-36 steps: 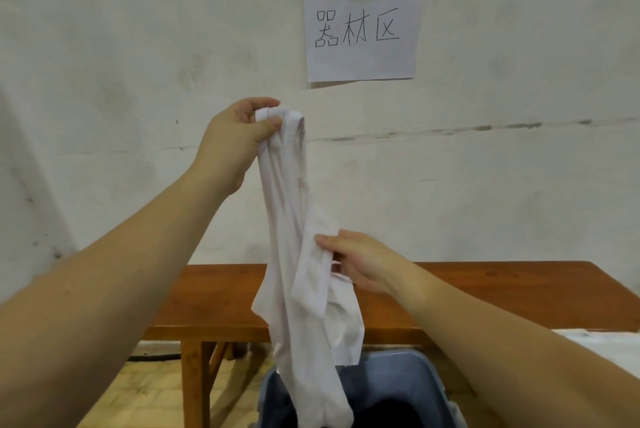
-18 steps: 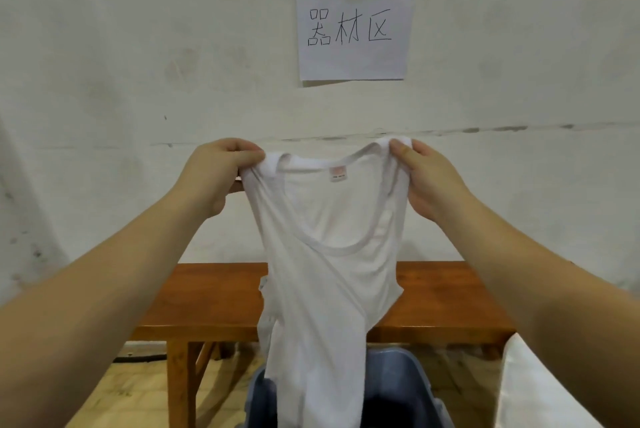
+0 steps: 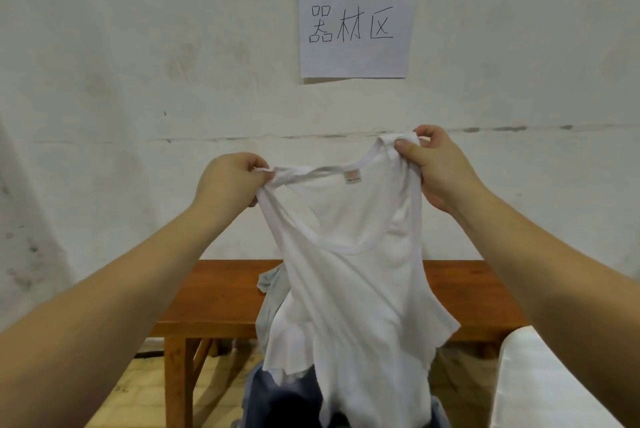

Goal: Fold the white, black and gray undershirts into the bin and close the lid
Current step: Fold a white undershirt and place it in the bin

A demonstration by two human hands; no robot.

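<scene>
I hold the white undershirt [image 3: 349, 275] up in front of me by its two shoulder straps, front facing me, a small label at the neck. My left hand [image 3: 230, 185] pinches the left strap, and my right hand [image 3: 434, 167] grips the right strap a little higher. A gray piece of cloth [image 3: 272, 292] hangs behind the shirt's left side. The shirt's hem drops down over the blue-gray bin [image 3: 263, 400] at the bottom, whose dark inside is mostly hidden. No black undershirt can be made out.
A brown wooden bench [image 3: 221, 292] stands against the white wall behind the shirt. A paper sign [image 3: 355, 34] with handwriting hangs on the wall. A white surface [image 3: 547, 382] fills the lower right corner.
A second ago my left hand alone held the bunched shirt high; my right hand then took the other strap and spread it open. Since half a second ago the shirt has tilted, left hand lower.
</scene>
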